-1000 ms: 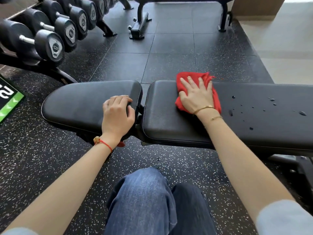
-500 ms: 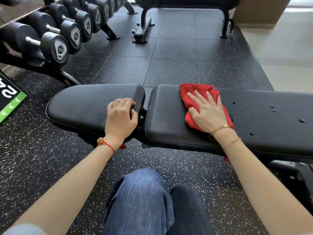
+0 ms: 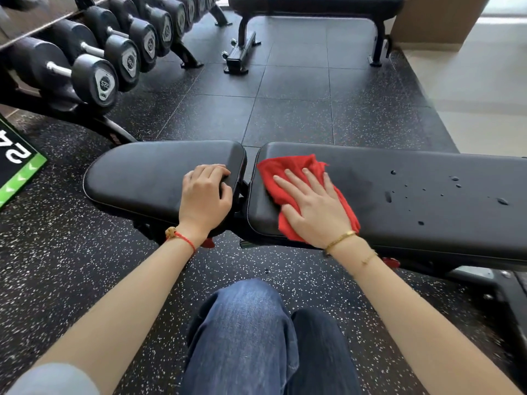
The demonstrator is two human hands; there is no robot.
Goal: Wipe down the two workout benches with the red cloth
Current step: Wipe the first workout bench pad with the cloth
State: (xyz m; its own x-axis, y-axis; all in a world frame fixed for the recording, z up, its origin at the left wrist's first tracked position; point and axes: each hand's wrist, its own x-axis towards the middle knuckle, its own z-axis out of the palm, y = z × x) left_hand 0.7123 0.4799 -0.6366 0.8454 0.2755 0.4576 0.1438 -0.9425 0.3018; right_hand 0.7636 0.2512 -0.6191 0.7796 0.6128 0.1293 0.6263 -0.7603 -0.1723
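Black padded workout bench [image 3: 427, 201] runs left to right across the view, long axis horizontal, in two pads: short seat pad [image 3: 148, 175] on the left, longer back pad on the right, narrow gap between. Right end of the back pad is cut off by the frame edge. Crumpled red cloth [image 3: 288, 178] lies on the left end of the back pad, just beside the gap. Right hand [image 3: 316, 212] presses flat on the cloth, fingers straight and spread, pointing up-left; part of the cloth is hidden under the palm. Left hand [image 3: 206, 198] rests on the right end of the seat pad, fingers curled over its edge; fingertips partly hidden. Water droplets [image 3: 453, 181] sit on the back pad, well right of the cloth. Second black bench [image 3: 313, 4] at top, cut off. Dumbbell rack [image 3: 108, 58] upper left, blurred. Bench frame mostly hidden under the pads.
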